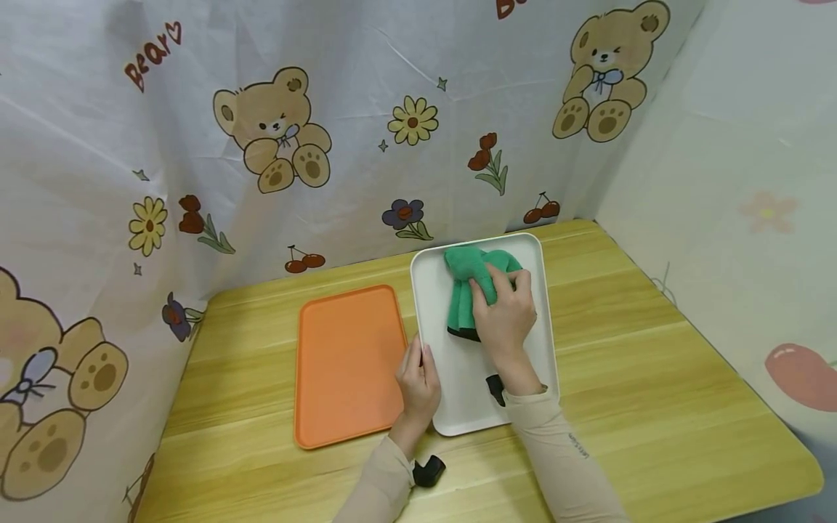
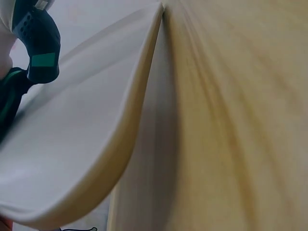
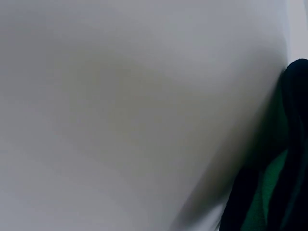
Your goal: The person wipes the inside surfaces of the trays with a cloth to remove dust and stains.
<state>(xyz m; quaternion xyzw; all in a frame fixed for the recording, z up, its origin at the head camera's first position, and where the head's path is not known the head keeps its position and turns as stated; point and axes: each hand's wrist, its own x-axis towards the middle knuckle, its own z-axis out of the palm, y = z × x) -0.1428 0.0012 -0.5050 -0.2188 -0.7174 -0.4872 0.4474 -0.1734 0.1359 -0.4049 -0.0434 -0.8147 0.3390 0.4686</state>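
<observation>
A green soft cloth item (image 1: 463, 309) with a black hem lies bunched in the far half of a white tray (image 1: 458, 396). My right hand (image 1: 506, 316) reaches over the tray and pinches a fold of the green cloth between thumb and curled fingers. My left hand (image 1: 418, 381) grips the white tray's left rim, thumb on the inner side. In the left wrist view, a shadow runs below the tray's rim (image 2: 137, 103). Dark-edged green folds (image 3: 274, 180) fill the right side of the right wrist view; the fingers are out of sight there.
An orange tray (image 1: 349, 363) lies flat just left of the white one. Both are on a wood-grain table (image 1: 654, 378). A bear-print curtain (image 1: 353, 94) hangs along the back and sides. Black wrist-camera units (image 1: 429, 472) sit by each wrist.
</observation>
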